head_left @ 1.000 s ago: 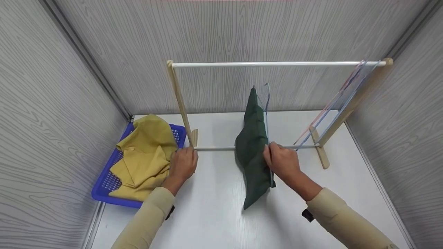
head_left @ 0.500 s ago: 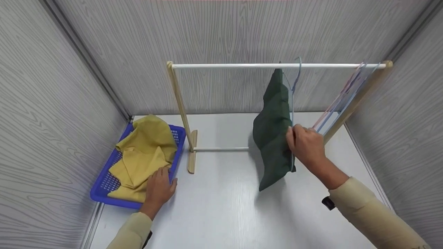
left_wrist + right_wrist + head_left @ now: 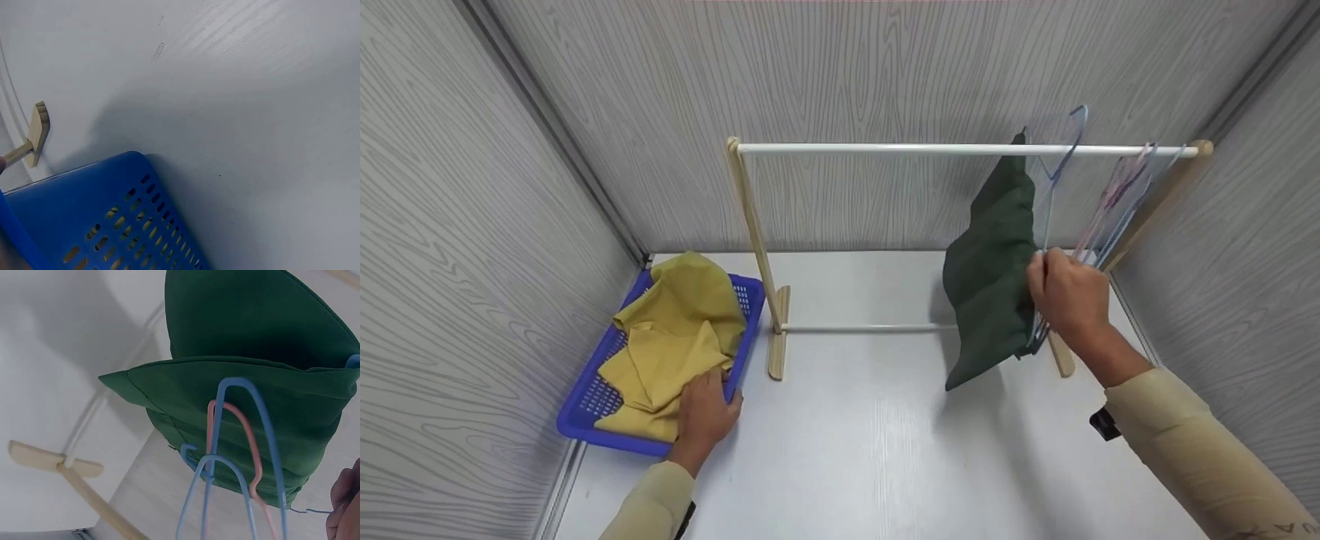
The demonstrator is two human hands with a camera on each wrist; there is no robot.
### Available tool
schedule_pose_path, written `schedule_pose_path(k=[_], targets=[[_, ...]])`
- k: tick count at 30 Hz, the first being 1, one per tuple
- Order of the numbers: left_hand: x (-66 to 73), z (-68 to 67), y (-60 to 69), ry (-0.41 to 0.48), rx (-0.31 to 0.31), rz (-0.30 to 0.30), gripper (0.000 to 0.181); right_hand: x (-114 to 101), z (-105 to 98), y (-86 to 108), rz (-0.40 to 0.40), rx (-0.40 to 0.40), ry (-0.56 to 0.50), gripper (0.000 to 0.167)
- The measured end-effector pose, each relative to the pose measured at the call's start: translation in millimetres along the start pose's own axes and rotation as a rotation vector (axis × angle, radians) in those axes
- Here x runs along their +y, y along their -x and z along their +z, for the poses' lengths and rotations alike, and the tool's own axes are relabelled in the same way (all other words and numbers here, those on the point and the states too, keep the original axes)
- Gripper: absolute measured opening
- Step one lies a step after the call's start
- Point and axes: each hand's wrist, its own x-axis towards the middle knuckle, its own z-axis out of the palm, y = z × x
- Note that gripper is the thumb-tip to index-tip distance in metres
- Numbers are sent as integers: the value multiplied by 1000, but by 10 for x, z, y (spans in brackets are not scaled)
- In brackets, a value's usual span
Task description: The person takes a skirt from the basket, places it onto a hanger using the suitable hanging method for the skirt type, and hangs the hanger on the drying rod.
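My right hand (image 3: 1074, 296) grips the lower part of a light blue clothes hanger (image 3: 1060, 166) that carries a dark green cloth (image 3: 996, 262). In the head view the hanger's hook stands at the height of the white rod (image 3: 877, 149); I cannot tell if it rests over it. The right wrist view shows the green cloth (image 3: 242, 388) from below, with an open fold. My left hand (image 3: 706, 411) holds the right rim of the blue basket (image 3: 577, 429), thumb outside and fingers inside against the yellow cloth (image 3: 667, 360).
Several blue and pink hangers (image 3: 1117, 202) hang at the rack's right end. Wooden posts (image 3: 754, 232) with wooden feet (image 3: 778, 352) bear the rod, and a lower white bar (image 3: 870, 328) joins them. Grey wood-grain walls (image 3: 847, 67) enclose the white table (image 3: 840, 450).
My right hand has carried the hanger and green cloth up and right, close to the rod's right end. The left hand has moved from the rack's left post down to the basket.
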Motion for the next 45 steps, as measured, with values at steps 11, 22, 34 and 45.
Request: schedule_pose_path(k=[11, 22, 34, 45], targets=[[-5, -1, 23, 11, -19, -1, 29, 553, 75, 196, 77, 35, 78, 36], [-28, -17, 0, -4, -59, -44, 28, 929, -112, 242, 231, -143, 81, 44], [-141, -68, -54, -18, 177, 131, 17, 1090, -54, 330, 332, -146, 114, 51], [-452, -436, -81, -328, -242, -192, 42, 1069, -26, 386, 427, -146, 77, 52]])
